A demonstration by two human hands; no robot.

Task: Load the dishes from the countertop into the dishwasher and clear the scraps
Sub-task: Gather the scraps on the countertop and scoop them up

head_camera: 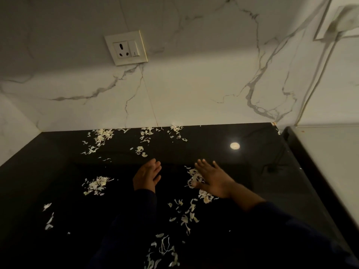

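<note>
Several clumps of scraps (194, 178) are scattered over the black table (262, 171); the nearest lies under the right hand (213, 180), fingers spread, empty. The left hand (146, 176), relaxed, is empty, frame centre.

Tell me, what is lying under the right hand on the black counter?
Pale scraps show at the thumb side of the right hand, with more near the wrist. The hand lies flat and open on the black counter. Whatever is beneath the palm is covered.
</note>
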